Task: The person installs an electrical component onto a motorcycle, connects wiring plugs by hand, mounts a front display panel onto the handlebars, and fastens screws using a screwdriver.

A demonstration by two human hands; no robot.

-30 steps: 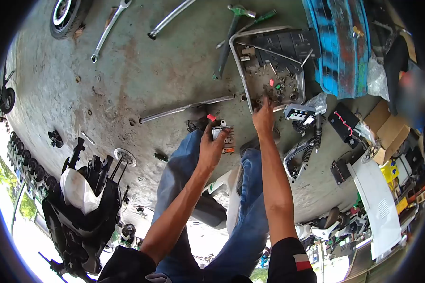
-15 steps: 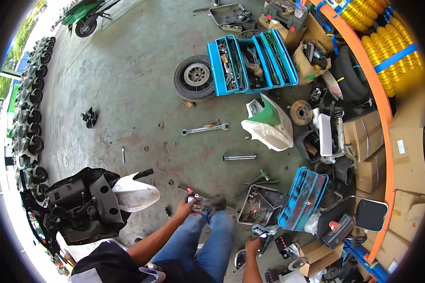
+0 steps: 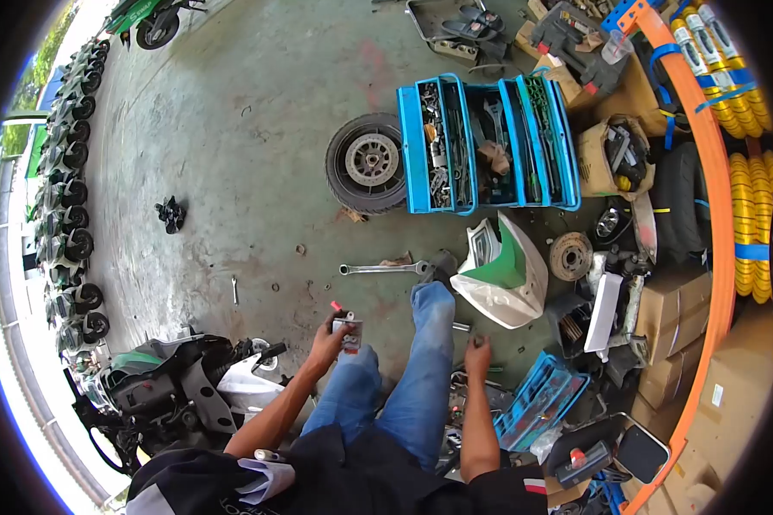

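Observation:
My left hand [image 3: 325, 342] is closed around a small grey metal part [image 3: 349, 335] above my left knee. A red piece [image 3: 336, 305], like a tool handle, sticks up by its fingers. Lower and to the right of my right knee, my right hand [image 3: 478, 356] hangs over the floor with curled fingers; whatever they may hold is too small to make out. Near it lies a metal bar-shaped tool [image 3: 461, 326], partly hidden by my leg. A large combination wrench [image 3: 382, 269] lies on the floor ahead, close to my right shoe [image 3: 441, 268].
Ahead stand an open blue toolbox [image 3: 481, 206] and a wheel [image 3: 365, 163]. A white-green fairing [image 3: 502, 275] lies to the right, with a second blue toolbox [image 3: 541, 403] below. A partly dismantled motorcycle [image 3: 167, 390] is at left. An orange rack post [image 3: 720, 215] borders cardboard boxes.
My right leg has stepped forward, and the view has shifted. My right hand has moved up and forward from beside the parts on the floor. My left hand keeps the metal part, now raised.

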